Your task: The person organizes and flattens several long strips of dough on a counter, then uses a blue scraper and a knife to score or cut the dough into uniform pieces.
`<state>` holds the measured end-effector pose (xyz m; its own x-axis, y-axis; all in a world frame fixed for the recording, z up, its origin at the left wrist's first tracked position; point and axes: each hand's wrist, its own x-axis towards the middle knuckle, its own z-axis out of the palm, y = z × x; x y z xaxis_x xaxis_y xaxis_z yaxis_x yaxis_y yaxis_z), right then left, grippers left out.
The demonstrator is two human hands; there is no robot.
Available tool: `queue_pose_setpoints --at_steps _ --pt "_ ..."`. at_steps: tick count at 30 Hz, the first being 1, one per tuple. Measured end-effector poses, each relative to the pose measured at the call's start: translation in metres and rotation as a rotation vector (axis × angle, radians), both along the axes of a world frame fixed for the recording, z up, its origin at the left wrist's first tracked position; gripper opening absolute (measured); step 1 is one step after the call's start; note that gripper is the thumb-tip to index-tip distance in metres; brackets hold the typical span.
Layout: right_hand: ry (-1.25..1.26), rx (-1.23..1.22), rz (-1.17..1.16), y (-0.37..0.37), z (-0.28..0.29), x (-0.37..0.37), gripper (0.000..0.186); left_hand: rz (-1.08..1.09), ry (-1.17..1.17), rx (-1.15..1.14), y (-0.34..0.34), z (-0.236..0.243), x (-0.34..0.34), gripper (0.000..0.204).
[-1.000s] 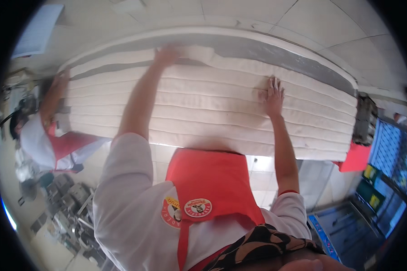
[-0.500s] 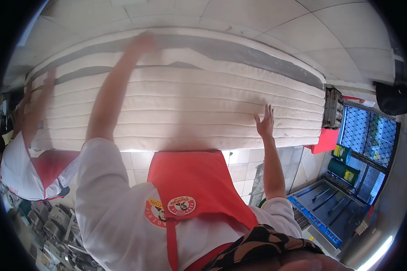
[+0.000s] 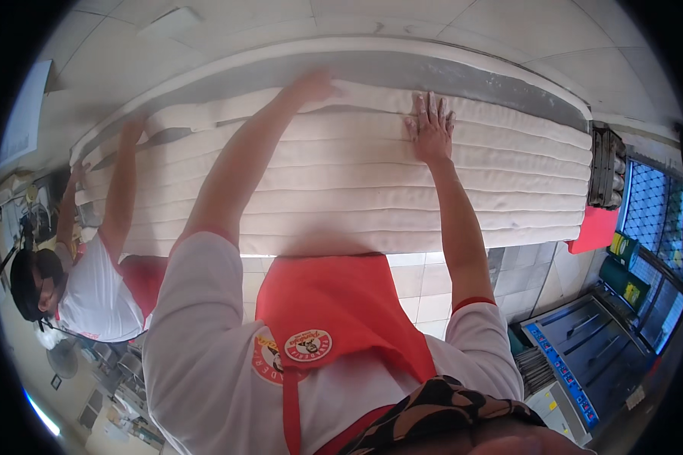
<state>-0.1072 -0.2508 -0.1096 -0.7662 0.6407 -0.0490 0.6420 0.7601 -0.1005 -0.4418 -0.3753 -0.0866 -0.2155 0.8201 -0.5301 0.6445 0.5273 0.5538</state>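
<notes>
Smooth, matt, dough-like strips, dull grey tabletop powdery in patches, and matt red cloth apron.

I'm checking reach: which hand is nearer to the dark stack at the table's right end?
Right: the right hand is left of the dark stack, over the pale strips; the left hand is farther left, by their far edge.

Arm posture, as I view it remotely. The left arm slants far and rightward to the left hand, blurred, finger pose unclear. The right arm leans far and leftward; its right hand lies palm down, pale-marked fingers spread, pointing far.
</notes>
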Motion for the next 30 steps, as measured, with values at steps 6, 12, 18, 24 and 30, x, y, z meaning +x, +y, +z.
queue_pose_setpoints --at_steps 6,12,18,24,30 --pt "-0.02 -0.018 0.011 0.006 0.0 -0.003 0.072 -0.116 0.105 0.158 0.008 -0.034 0.028 0.082" --pt "-0.042 -0.038 0.195 -0.029 0.009 -0.052 0.071 0.042 0.221 -0.03 0.025 0.004 0.064 0.075" --pt "-0.151 -0.281 -0.067 -0.05 0.042 -0.083 0.077 -0.234 0.062 0.057 -0.005 0.031 -0.005 0.063" --pt "-0.278 -0.393 -0.041 -0.078 0.056 -0.13 0.088 -0.065 -0.001 0.264 -0.04 -0.04 -0.027 0.052" --pt "-0.345 -0.391 -0.122 -0.105 0.049 -0.138 0.095 -0.289 0.231 -0.28 -0.111 0.027 -0.11 0.065"
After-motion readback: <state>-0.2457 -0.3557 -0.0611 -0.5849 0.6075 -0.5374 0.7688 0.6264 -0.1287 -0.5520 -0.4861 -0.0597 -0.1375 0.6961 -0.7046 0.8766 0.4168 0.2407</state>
